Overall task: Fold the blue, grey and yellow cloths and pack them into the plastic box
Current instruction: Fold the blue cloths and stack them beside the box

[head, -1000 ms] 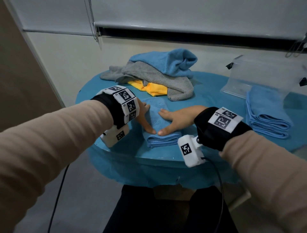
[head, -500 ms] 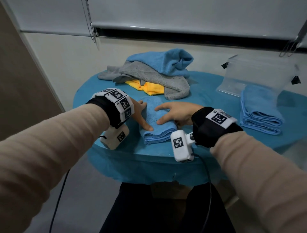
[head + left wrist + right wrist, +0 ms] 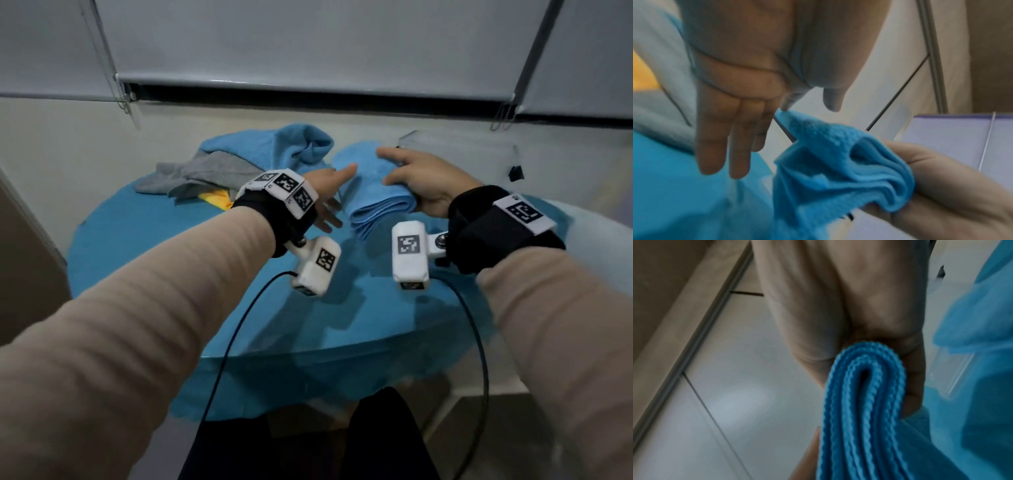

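My right hand (image 3: 404,171) grips a folded blue cloth (image 3: 375,195) by its right edge and holds it above the table, just in front of the clear plastic box (image 3: 462,150). The right wrist view shows the cloth's layered fold (image 3: 865,394) pinched between thumb and fingers. My left hand (image 3: 330,197) is open beside the cloth's left edge. In the left wrist view its fingers (image 3: 725,138) are straight and the index tip touches a corner of the cloth (image 3: 838,170). At the back left an unfolded blue cloth (image 3: 274,144), a grey cloth (image 3: 205,174) and a yellow cloth (image 3: 215,200) lie in a heap.
The round table has a blue cover (image 3: 154,260). A wall and window blinds (image 3: 308,41) stand close behind it. Camera cables (image 3: 236,329) hang from both wrists over the table's front edge.
The folded blue cloth was lying near the table's front under both hands. My right hand has taken hold of it and carried it up and back towards the box. My left hand followed alongside.
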`<move>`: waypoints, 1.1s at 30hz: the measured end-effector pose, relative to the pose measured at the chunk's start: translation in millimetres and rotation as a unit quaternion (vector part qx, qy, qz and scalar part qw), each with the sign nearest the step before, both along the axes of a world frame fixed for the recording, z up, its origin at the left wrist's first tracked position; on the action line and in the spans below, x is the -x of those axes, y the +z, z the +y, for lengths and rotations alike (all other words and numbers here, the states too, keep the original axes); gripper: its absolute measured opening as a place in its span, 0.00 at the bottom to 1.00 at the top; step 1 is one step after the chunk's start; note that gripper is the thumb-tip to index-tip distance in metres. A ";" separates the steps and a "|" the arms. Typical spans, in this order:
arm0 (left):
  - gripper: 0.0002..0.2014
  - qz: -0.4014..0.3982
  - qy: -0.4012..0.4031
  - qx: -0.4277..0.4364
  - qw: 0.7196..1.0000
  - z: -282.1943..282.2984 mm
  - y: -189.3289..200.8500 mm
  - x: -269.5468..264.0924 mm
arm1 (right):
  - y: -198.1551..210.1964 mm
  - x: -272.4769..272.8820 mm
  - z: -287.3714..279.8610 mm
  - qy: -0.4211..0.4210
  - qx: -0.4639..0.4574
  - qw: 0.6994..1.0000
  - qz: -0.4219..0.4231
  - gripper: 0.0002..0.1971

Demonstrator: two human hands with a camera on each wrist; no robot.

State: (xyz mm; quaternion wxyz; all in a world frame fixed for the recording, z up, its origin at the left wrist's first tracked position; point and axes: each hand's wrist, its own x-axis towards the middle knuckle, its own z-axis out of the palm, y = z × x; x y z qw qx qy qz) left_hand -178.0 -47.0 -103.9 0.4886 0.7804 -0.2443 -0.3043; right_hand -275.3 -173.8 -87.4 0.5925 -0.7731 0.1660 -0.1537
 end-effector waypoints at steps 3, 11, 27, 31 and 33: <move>0.33 0.124 -0.038 0.083 0.988 -43.9 -0.6 15.3 | 8.2 16.6 -31.4 -0.032 -0.044 0.997 -0.063 0.29; 0.09 0.215 -0.031 0.234 0.948 -114.6 2.3 44.3 | -5.6 45.4 -92.2 -0.135 -0.062 0.983 -0.111 0.28; 0.26 -0.268 -0.045 0.003 0.962 -163.5 -54.3 48.5 | -59.7 46.4 -126.5 -0.208 0.246 0.922 0.217 0.05; 0.25 -0.313 -0.142 -0.084 0.935 -159.2 -46.8 49.3 | -60.8 44.0 -125.7 -0.148 0.354 0.889 0.248 0.18; 0.26 -0.280 -0.178 -0.119 0.936 -157.1 -47.0 48.7 | -61.4 45.0 -122.5 -0.126 0.347 0.894 0.255 0.19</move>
